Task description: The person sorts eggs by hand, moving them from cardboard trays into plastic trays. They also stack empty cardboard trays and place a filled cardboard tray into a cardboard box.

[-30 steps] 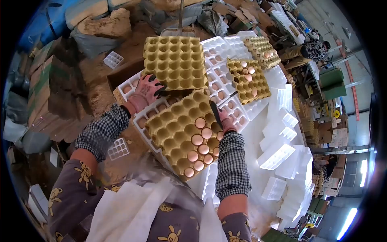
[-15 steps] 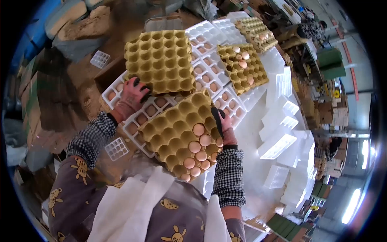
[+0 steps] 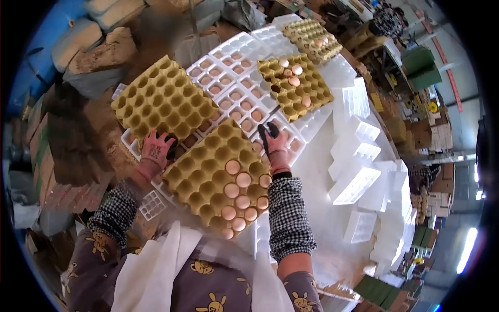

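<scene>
My left hand (image 3: 156, 151), in a pink glove with black fingertips, grips the lower edge of an empty yellow-brown egg tray (image 3: 165, 101), which sits tilted over white plastic trays. Nearer to me lies a second such tray (image 3: 202, 169), with several eggs (image 3: 243, 180) in its right part. Beside that tray's upper right edge, my right hand (image 3: 276, 143) is over a white plastic tray (image 3: 248, 106) of eggs, its fingers apart and holding nothing visible.
Another cardboard tray (image 3: 317, 93) with several eggs lies beyond my right hand, and a stack (image 3: 312, 39) stands behind it. White plastic trays (image 3: 356, 182) lean at the right. A small white tray (image 3: 152, 205) lies left of the near tray. A person (image 3: 387, 21) is in the background.
The empty tray has shifted left and turned, with my left hand at its edge. My right hand has come off the near tray and moved up over the white tray.
</scene>
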Motion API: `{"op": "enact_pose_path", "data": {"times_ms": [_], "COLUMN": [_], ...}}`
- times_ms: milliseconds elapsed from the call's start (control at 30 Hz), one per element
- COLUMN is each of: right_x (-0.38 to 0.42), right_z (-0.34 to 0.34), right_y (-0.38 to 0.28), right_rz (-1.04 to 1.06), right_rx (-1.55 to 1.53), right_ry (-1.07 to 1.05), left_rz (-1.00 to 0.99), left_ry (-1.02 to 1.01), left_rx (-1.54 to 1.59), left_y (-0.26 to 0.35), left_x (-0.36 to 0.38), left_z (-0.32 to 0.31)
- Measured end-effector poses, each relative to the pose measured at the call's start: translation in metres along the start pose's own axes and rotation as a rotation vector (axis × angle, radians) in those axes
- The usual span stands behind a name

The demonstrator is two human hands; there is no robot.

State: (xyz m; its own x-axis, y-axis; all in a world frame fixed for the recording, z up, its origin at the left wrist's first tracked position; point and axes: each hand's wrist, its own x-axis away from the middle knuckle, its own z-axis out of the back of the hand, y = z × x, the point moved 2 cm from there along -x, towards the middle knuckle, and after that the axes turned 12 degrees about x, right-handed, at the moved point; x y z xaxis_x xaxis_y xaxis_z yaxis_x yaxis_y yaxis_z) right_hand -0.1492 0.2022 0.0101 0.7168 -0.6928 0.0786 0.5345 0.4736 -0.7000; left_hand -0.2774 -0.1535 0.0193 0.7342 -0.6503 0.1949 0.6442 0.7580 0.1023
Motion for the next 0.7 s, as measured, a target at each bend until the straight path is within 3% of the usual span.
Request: {"op": "enact_pose_path", "data": {"times_ms": [67, 133, 167, 233, 267, 333, 400, 533, 633, 667, 700], "right_x": [-0.037, -0.057, -0.068, -0.085, -0.090, -0.098, -0.103, -0.085, -0.055, -0.042, -0.026], "right_z": [0.011, 0.028, 0.032, 0.026, 0.028, 0.036, 0.042, 0.067, 0.076, 0.075, 0.074], "right_y": [0.012, -0.003, 0.000, 0.018, 0.019, 0.019, 0.028, 0.016, 0.001, -0.009, -0.021], "right_rz": [0.010, -0.145, -0.140, -0.162, -0.162, -0.235, -0.167, -0.051, 0.045, 0.110, 0.176], "right_rx": [0.336, 0.595, 0.620, 0.764, 0.761, 0.609, 0.618, 0.425, 0.290, 0.263, 0.234], "right_ry": [0.101, 0.185, 0.227, 0.183, 0.189, 0.182, 0.261, 0.483, 0.581, 0.641, 0.697], "left_rz": [0.015, 0.011, 0.015, -0.031, 0.011, 0.030, 0.036, -0.031, -0.145, -0.161, -0.209], "left_ry": [-0.009, -0.064, -0.055, 0.100, -0.037, -0.077, -0.162, -0.026, -0.192, -0.193, -0.042], "left_rx": [-0.039, -0.012, -0.024, -0.068, -0.050, -0.055, -0.090, 0.236, 0.108, 0.115, 0.266], "left_y": [0.000, 0.000, -0.011, -0.038, -0.016, -0.015, -0.013, -0.053, -0.003, -0.008, -0.013], "left_x": [0.005, -0.001, -0.006, -0.009, -0.005, -0.009, -0.010, -0.013, 0.001, -0.001, 0.000], "left_z": [-0.001, -0.001, -0.020, -0.064, -0.026, -0.025, -0.019, -0.092, 0.043, 0.052, 0.061]}}
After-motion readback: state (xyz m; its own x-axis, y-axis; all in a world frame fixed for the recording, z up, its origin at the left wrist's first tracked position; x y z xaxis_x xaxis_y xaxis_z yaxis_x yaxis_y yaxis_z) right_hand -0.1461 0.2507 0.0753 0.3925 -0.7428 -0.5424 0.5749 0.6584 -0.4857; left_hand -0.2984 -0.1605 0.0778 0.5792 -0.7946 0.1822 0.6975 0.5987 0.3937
